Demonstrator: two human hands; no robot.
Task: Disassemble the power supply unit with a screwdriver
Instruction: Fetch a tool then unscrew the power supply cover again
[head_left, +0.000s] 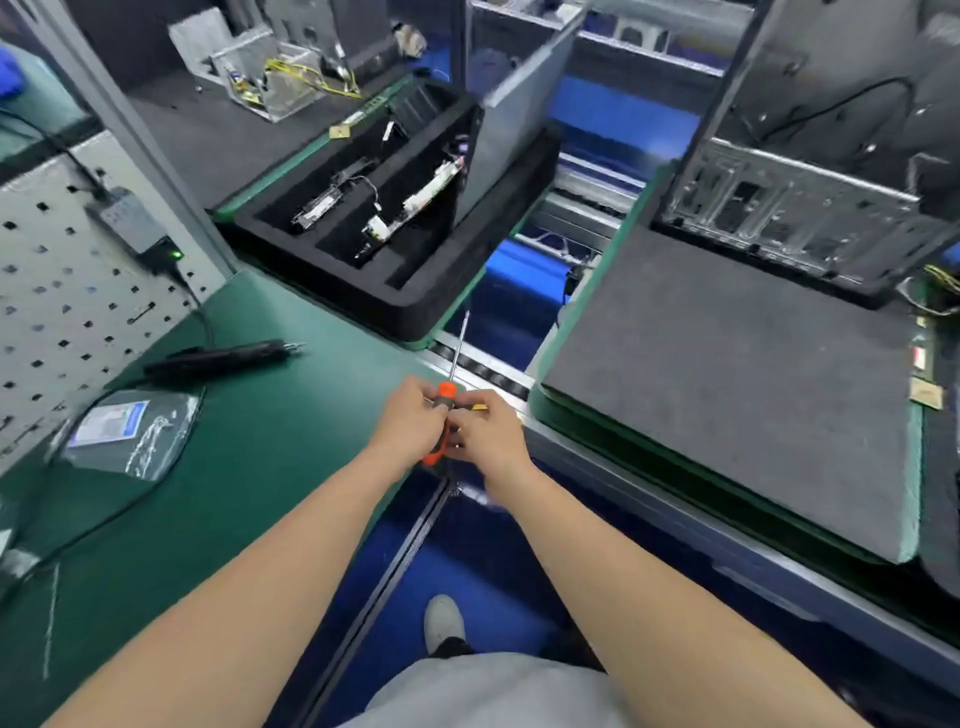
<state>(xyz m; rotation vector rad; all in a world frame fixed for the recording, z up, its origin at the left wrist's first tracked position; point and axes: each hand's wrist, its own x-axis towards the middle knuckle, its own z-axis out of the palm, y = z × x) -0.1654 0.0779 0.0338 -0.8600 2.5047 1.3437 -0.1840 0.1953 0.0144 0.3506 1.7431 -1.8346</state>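
At bench edge (395, 358), left hand (410, 422), right hand (488, 435) both clamped on screwdriver (445, 391); black tray (332, 293) holding wired parts (415, 201)

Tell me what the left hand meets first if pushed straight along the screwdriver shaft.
Probably the near rim of the black foam tray: the left hand grips the orange-handled metal screwdriver, whose tip points there. Depth is unclear; it may pass above.

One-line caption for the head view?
Left hand and right hand hold an orange screwdriver, shaft pointing away, at a green bench.
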